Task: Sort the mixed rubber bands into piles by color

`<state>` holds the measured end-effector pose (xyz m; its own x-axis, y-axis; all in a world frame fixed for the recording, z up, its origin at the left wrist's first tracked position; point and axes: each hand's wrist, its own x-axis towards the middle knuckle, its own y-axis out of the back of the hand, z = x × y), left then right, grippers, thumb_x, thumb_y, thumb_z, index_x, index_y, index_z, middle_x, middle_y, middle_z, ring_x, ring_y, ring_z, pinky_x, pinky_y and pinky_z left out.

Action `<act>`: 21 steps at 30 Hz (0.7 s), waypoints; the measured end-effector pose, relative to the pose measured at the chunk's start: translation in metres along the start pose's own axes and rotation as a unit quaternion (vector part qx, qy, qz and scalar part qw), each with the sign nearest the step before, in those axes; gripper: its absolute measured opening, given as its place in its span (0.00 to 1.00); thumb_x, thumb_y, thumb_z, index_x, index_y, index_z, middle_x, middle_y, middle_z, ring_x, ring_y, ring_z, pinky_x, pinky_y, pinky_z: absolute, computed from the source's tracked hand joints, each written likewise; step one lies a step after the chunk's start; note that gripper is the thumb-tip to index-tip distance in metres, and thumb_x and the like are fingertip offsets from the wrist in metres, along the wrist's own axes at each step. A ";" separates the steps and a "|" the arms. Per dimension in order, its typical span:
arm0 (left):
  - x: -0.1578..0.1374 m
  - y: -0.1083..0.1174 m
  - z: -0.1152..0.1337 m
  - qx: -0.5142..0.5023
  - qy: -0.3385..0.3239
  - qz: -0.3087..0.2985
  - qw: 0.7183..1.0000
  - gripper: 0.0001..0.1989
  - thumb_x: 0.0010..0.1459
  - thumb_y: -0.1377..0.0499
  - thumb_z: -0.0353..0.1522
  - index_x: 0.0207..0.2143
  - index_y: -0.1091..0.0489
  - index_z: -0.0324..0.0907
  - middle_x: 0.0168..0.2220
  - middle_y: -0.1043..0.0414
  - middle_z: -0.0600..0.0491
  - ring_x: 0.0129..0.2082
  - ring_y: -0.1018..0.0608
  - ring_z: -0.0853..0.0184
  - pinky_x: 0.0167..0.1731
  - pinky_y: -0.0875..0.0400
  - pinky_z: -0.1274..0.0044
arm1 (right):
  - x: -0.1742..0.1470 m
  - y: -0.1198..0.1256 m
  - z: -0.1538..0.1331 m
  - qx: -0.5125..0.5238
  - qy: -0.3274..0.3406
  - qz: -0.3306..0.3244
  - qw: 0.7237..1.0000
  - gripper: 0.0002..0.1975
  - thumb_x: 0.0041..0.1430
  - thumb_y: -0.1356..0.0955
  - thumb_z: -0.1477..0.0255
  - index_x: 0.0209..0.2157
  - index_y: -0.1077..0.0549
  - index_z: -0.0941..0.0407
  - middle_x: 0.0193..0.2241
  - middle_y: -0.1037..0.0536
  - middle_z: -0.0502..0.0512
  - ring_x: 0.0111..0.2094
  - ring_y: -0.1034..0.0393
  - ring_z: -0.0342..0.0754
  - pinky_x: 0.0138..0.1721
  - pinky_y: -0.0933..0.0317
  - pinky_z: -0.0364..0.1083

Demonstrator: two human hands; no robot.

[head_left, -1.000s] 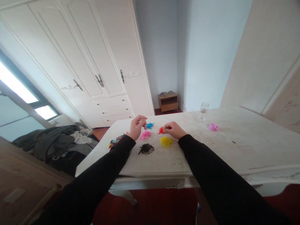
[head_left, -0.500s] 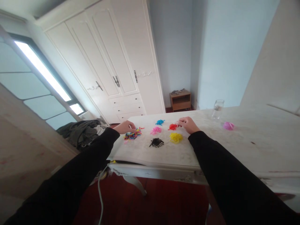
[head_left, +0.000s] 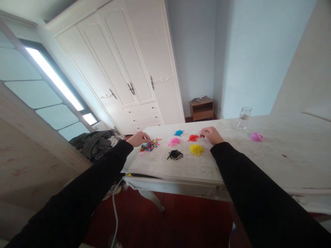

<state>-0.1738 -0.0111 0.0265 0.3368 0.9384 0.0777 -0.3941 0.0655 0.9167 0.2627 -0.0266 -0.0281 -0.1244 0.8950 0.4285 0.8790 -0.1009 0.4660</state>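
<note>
Across the table (head_left: 245, 155), the left hand (head_left: 138, 138) has reached mixed bands (head_left: 150, 146).

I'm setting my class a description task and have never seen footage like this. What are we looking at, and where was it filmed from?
There is no machine here: these are a person's bare hands, in black sleeves, filmed by one camera on that person's head, looking forward and down.

On the white table lie what look like small rubber bands: a mixed-color pile at the left, then blue, pink, red, black and yellow piles. Further right are a clear jar and a pinkish-purple object.

The left hand is at the mixed-color pile; the right hand is beside the red pile. Whether either holds a band is too small to tell.
</note>
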 end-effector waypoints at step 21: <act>-0.020 0.004 -0.012 -0.120 0.048 0.051 0.990 0.15 0.45 0.30 0.41 0.27 0.20 0.38 0.23 0.21 0.48 0.25 0.22 0.64 0.30 0.29 0.74 | 0.002 0.000 0.003 -0.029 -0.010 -0.018 0.999 0.16 0.50 0.34 0.63 0.15 0.26 0.57 0.17 0.27 0.54 0.25 0.33 0.48 0.33 0.43 0.48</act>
<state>-0.1926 -0.0253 0.0234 0.2064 0.9716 0.1160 -0.6174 0.0373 0.7858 0.2636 -0.0235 -0.0300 -0.1457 0.9065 0.3963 0.8455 -0.0940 0.5257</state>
